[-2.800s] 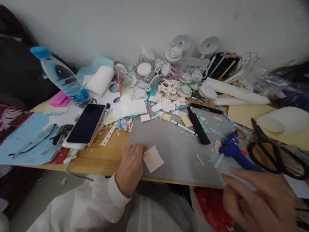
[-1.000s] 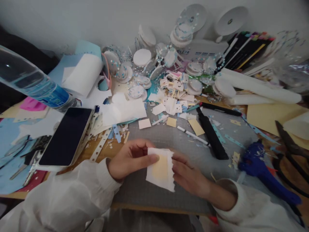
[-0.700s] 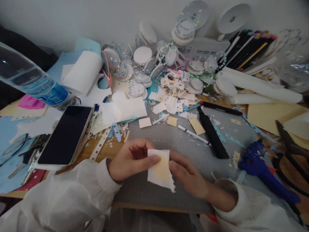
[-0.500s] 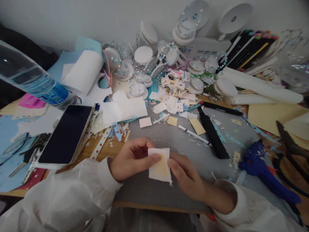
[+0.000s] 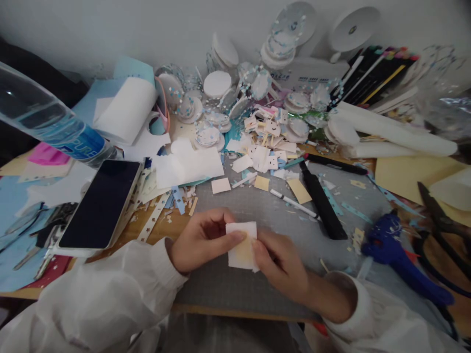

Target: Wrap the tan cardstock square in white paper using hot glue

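Observation:
A small white paper piece point(image 5: 241, 246) with a pale yellow patch is held between both hands just above the grey cutting mat point(image 5: 257, 206). My left hand point(image 5: 200, 240) pinches its left edge, thumb on top. On the right edge, my right hand point(image 5: 281, 262) is closed with its fingers curled over the paper. Both arms wear white sleeves.
A dark phone point(image 5: 101, 203) and a water bottle point(image 5: 51, 125) lie at the left. A blue glue gun point(image 5: 395, 257), black scissors point(image 5: 443, 225), a black knife point(image 5: 322, 201) and a pen point(image 5: 292, 202) lie at the right. Paper scraps, white discs point(image 5: 217, 83) and markers point(image 5: 375, 73) crowd the back.
My right hand came in from the lower right and took the paper's right edge. The paper now looks narrower and sits closer between the hands.

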A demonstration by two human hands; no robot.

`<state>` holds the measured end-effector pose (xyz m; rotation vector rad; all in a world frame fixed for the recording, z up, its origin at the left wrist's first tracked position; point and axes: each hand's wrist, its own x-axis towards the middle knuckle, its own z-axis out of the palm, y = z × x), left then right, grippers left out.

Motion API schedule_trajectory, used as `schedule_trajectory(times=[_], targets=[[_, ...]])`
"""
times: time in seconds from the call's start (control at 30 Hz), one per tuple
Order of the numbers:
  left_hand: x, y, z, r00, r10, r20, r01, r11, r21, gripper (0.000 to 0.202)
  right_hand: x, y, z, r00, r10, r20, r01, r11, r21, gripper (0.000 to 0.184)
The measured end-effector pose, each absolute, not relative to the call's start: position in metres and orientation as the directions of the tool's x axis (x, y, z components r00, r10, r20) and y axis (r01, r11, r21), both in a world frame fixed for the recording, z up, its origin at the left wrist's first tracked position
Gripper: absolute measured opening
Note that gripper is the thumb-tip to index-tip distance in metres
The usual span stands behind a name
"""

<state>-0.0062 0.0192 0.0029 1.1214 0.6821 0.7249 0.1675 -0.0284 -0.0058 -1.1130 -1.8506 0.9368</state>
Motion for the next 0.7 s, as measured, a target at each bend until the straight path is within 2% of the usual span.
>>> schedule_trajectory(times=[0.3,0.4,0.57,0.7], targets=[[-0.0052,0.0208,0.0059,0.614,0.78,-0.123,-0.064,0.204,0.977,0.021,0.1654,-0.0272,-0.0127,-0.375,0.882,0.284,0.411,0.433,-0.803,0.029],[-0.0042,0.0203,0.0058,0.585,0.801,-0.124,-0.062,0.197,0.978,0.019,0.1664,-0.0278,-0.0117,-0.379,0.889,0.257,0.367,0.399,-0.84,0.028],[-0.005,0.021,0.0055,0.554,0.827,-0.091,-0.124,0.19,0.974,0.017,0.1689,-0.0292,-0.01,-0.374,0.904,0.209,0.169,0.288,-0.943,0.028],[-0.0058,0.0219,0.0053,0.528,0.844,-0.098,-0.124,0.191,0.974,0.018,0.1684,-0.0291,-0.0096,-0.422,0.885,0.197,0.23,0.315,-0.921,0.025]])
